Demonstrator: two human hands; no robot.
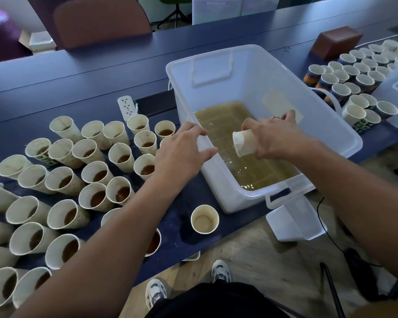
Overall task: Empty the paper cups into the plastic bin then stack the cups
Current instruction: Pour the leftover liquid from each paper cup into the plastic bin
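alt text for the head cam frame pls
A person's right hand holds a paper cup tipped over a plastic bin of brownish liquid; the open left hand reaches toward filled cups on the table.

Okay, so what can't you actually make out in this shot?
Head view only:
- Inside of the paper cup the right hand grips over the plastic bin: its mouth faces away, so emptied or not is unclear.
- Cups under the left forearm and left hand: partly covered.
- Cups at the left edge: cut off.
- Far cup prints by the brown box: too small.
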